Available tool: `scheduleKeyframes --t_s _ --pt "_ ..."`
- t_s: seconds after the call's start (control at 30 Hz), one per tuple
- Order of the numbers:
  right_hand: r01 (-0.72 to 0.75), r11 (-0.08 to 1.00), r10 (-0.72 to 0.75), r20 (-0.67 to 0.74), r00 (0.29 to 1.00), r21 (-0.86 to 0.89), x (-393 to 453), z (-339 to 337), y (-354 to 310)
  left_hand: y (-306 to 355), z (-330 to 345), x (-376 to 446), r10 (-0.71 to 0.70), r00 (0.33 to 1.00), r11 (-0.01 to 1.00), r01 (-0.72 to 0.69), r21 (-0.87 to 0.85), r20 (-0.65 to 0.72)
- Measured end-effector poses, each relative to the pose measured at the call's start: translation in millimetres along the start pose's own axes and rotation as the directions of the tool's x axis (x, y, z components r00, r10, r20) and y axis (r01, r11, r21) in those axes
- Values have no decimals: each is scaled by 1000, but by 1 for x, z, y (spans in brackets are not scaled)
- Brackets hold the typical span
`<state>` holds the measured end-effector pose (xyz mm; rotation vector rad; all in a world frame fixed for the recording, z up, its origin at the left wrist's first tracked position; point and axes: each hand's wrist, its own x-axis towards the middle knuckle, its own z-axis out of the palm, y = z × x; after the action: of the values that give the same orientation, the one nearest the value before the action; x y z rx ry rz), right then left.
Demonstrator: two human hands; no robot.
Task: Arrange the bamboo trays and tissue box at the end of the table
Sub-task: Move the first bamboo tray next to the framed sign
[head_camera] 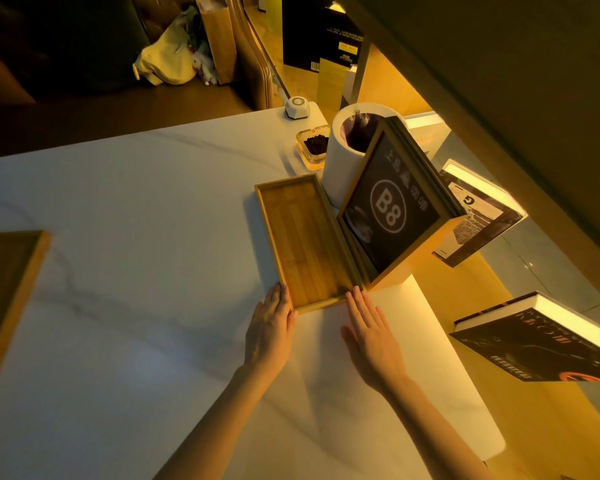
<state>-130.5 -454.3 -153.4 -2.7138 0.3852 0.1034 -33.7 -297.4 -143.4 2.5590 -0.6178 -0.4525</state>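
Note:
A long empty bamboo tray (pixel 303 237) lies on the white marble table (pixel 136 220), beside a tall wooden box with a dark "B8" panel (pixel 392 209). My left hand (pixel 271 327) rests flat at the tray's near left corner, fingertips touching its rim. My right hand (pixel 371 334) lies flat at the near right corner, fingers apart, tips against the tray's end. A second bamboo tray (pixel 7 292) sits at the table's left edge, partly cut off. No tissues show in the box.
A white cylindrical bin (pixel 340 168) stands behind the box, with a glass ashtray (pixel 312 147) and a small white call button (pixel 297 107) further back. Books (pixel 478 216) (pixel 541 344) lie on the shelf to the right. Bags sit on the floor beyond the table.

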Motion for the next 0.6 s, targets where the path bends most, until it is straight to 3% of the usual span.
scheduleKeyframes --t_s 0.6 --pt "-10 1000 10 -9 1000 -11 4 -3 2 7 -1 3 1 1000 1000 -1 -17 1"
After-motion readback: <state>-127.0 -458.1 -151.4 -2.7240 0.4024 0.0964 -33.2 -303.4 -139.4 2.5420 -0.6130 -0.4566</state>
